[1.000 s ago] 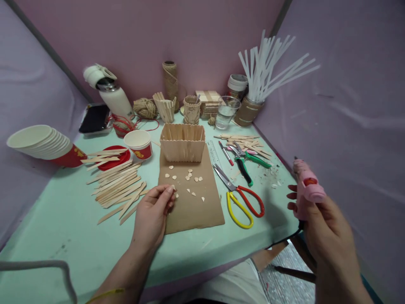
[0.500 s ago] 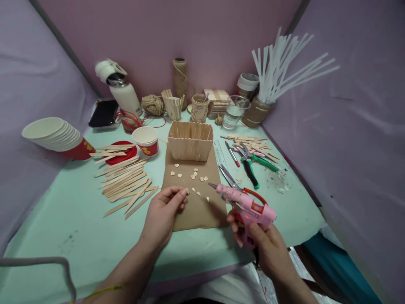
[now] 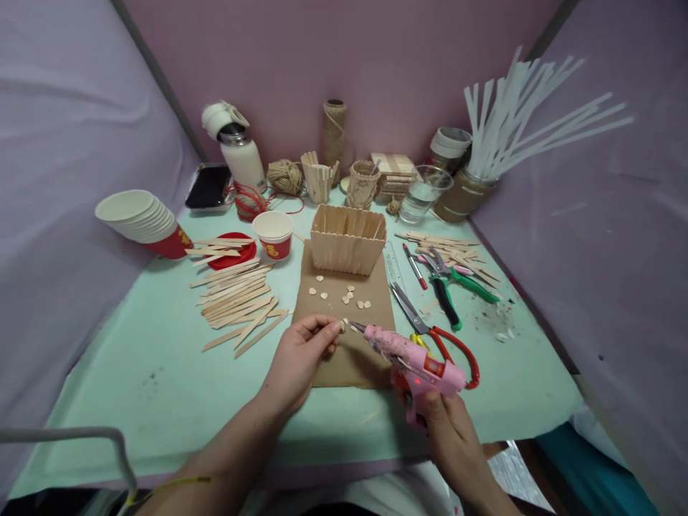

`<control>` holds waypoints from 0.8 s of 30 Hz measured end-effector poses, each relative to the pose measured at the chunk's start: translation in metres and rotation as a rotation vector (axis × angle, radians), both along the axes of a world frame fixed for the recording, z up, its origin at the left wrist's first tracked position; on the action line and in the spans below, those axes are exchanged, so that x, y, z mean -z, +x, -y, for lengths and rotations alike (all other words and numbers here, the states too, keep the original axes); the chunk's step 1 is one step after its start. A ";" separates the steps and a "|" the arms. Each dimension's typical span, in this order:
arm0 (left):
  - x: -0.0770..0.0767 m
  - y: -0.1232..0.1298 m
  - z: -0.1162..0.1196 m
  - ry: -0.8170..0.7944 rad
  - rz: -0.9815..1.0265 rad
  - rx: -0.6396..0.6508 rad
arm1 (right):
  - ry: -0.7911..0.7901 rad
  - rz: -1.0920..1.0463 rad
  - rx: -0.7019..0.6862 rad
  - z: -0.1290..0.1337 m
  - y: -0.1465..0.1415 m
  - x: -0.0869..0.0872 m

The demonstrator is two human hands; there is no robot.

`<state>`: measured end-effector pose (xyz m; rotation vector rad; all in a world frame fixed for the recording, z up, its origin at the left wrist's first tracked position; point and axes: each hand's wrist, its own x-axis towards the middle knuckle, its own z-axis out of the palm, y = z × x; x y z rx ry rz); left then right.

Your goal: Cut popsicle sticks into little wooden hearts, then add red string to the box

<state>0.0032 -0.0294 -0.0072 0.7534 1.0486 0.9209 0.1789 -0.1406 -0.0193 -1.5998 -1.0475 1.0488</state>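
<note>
In my right hand (image 3: 433, 423) is a pink glue gun (image 3: 411, 362), its nozzle pointing left. My left hand (image 3: 306, 351) pinches a small wooden chip (image 3: 344, 326) between thumb and forefinger, close to the nozzle tip; whether the two touch I cannot tell. Beneath both lies a brown cardboard sheet (image 3: 355, 369). Several loose heart-shaped wooden chips (image 3: 348, 295) are scattered over it. At the sheet's far end stands a rectangular box made of craft sticks (image 3: 347, 251) with a scalloped rim.
Red-handled scissors (image 3: 430, 326), green-handled pruning shears (image 3: 446, 294) and a pen (image 3: 415, 266) lie to the right. Loose craft sticks (image 3: 236, 301) and paper cups (image 3: 142, 222) occupy the left. A water cup (image 3: 419, 201), twine (image 3: 284, 177) and a bottle (image 3: 241, 158) line the back.
The glue gun has come leftward toward the chip in my left hand, so the nozzle is now beside it. The whole view has shifted, with objects appearing further right.
</note>
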 end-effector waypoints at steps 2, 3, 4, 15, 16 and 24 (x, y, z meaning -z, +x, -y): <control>0.001 -0.001 0.000 -0.005 0.016 0.002 | -0.020 -0.001 0.019 -0.001 -0.003 -0.004; 0.001 -0.001 0.000 -0.016 0.033 0.003 | -0.035 -0.003 0.031 -0.002 -0.005 -0.006; 0.001 -0.001 0.000 -0.035 0.057 0.003 | -0.045 -0.006 0.043 -0.002 -0.006 -0.007; 0.001 -0.003 -0.002 -0.158 0.218 -0.022 | 0.008 0.015 0.033 0.001 -0.002 0.014; 0.002 -0.003 -0.002 -0.155 0.221 -0.020 | 0.014 0.024 0.031 0.001 -0.002 0.016; 0.004 -0.004 -0.002 -0.149 0.223 -0.013 | 0.003 0.034 0.022 -0.001 -0.001 0.016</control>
